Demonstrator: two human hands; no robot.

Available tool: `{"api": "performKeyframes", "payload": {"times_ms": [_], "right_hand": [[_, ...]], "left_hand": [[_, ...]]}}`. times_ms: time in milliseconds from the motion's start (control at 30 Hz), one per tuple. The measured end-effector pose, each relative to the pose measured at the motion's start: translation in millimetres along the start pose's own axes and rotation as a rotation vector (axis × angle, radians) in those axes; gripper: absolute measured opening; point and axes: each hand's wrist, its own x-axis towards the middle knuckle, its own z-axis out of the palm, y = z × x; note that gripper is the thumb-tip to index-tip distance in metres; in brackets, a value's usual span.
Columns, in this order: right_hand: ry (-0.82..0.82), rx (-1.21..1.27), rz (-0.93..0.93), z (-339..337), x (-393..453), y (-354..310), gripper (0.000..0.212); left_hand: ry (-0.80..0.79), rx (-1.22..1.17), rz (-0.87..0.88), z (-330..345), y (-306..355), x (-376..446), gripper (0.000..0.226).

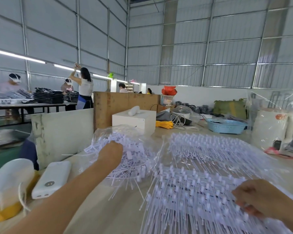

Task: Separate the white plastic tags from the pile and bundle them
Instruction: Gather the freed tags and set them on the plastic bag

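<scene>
Plainly the biggest risk sits in the spread of white plastic tags that covers the right half of the worktop: rows of them are laid out in order with their long tails fanned toward the near edge, and one careless drag would likely knot those tails and undo the order. Beside it, to the left, a looser pile of tags lies tangled in a clear plastic bag. Pulling a clump out of that heap would probably bring stray tags with it, and some could slide off the worktop's left side, where single tails already stick out past the pile.

Next in size, the left hand is buried fingers-first in the tangled pile; its fingers are hidden, so I cannot tell whether it grasps any tags. The right hand rests on the near rows with fingers curled down among the tag heads, seemingly pinching a few, though blur leaves this unsure. A weak pinch there could let a half-gathered bundle splay apart.

Smallest, a white power bank lies just left of the left forearm, where a sweep of the arm could nudge it.
</scene>
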Motion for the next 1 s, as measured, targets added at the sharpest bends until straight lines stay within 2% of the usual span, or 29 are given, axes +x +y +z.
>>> {"api": "performKeyframes", "payload": {"times_ms": [67,300,500,633,733,800,867,1000], "right_hand": [[-0.006,-0.040,-0.023,0,3,2,0.026],[-0.033,-0.153,-0.092,0,2,3,0.023],[-0.048,-0.205,-0.163,0,-5,3,0.022],[-0.058,-0.272,-0.200,-2,-12,3,0.017],[-0.068,-0.313,-0.255,-5,-17,6,0.012],[-0.001,-0.334,-0.283,-8,-17,12,0.006],[0.039,-0.444,-0.252,-10,-16,20,0.024],[-0.049,-0.546,-0.182,0,-12,35,0.095]], "left_hand": [[0.049,0.096,-0.022,5,6,9,0.031],[0.050,0.291,-0.031,20,12,20,0.033],[0.109,0.212,-0.042,18,-3,16,0.037],[0.120,0.046,-0.094,19,-9,20,0.032],[0.059,0.002,-0.045,24,-9,24,0.032],[0.041,-0.009,-0.023,27,-8,26,0.032],[0.079,-0.022,-0.068,27,-11,28,0.033],[0.046,-0.011,-0.042,26,-9,26,0.032]]}}
